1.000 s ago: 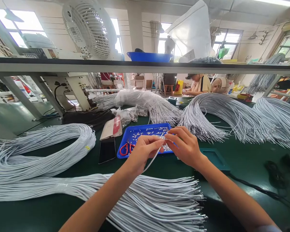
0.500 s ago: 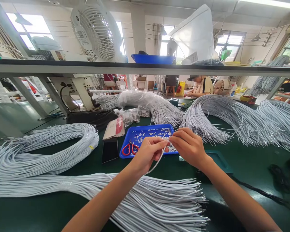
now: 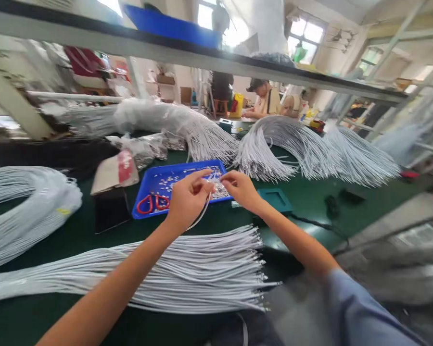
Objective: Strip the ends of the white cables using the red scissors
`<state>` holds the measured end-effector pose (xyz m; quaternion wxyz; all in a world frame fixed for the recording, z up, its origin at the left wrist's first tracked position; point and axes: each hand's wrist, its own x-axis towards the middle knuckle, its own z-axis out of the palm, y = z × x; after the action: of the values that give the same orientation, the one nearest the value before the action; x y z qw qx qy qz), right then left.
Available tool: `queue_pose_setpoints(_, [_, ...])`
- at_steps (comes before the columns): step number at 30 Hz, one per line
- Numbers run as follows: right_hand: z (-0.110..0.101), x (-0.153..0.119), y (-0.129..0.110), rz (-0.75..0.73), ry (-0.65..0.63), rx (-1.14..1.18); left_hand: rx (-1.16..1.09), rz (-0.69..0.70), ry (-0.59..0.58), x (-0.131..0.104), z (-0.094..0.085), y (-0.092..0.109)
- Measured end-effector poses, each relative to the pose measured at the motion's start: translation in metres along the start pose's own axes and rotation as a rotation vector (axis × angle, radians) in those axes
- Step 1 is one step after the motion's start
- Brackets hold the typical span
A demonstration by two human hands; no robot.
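Note:
My left hand (image 3: 188, 198) is closed on a thin white cable (image 3: 201, 217), its index finger stretched out toward the right. The cable curves down from the thumb toward a bundle of white cables (image 3: 202, 269) with metal-tipped ends. Opposite it, my right hand (image 3: 241, 191) has its fingertips pinched together, a small gap from the left. Whatever is between those fingertips is too small to make out. Both hands are over the near right part of a blue tray (image 3: 141, 196) scattered with small whitish pieces (image 3: 220, 191). Red-handled scissors (image 3: 153, 204) rest in the tray.
A black phone-like slab (image 3: 111, 210) and a cardboard piece (image 3: 111, 170) lie left of the tray. To the right is a green shallow dish (image 3: 276, 201). More cable bundles (image 3: 267, 149) stand behind; a shelf (image 3: 187, 54) crosses above. A person (image 3: 269, 98) sits beyond.
The view has turned to the right and tilted, so the bench appears shifted left. My fingertips, together before, are now slightly apart, and the left index finger has straightened.

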<state>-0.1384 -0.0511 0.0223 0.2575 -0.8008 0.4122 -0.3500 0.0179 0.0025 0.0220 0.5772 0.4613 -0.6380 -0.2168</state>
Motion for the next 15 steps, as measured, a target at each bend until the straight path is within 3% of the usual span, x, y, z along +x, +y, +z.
queue_pose_setpoints(2, [-0.011,-0.008,0.022,-0.021,-0.159,-0.447,-0.197,-0.196,-0.184,-0.009,0.023,-0.012])
queue_pose_setpoints(4, [-0.02,-0.021,0.04,0.013,-0.257,-0.629,-0.293,-0.364,-0.308,-0.02,0.044,-0.028])
queue_pose_setpoints(7, [-0.028,-0.036,0.059,0.041,-0.361,-0.807,-0.318,-0.506,-0.356,-0.033,0.062,-0.051])
queue_pose_setpoints(10, [-0.028,-0.036,0.069,0.055,-0.423,-0.86,-0.297,-0.537,-0.362,-0.036,0.065,-0.064])
queue_pose_setpoints(15, [-0.024,-0.029,0.07,0.079,-0.465,-0.853,-0.254,-0.583,-0.359,-0.035,0.062,-0.067])
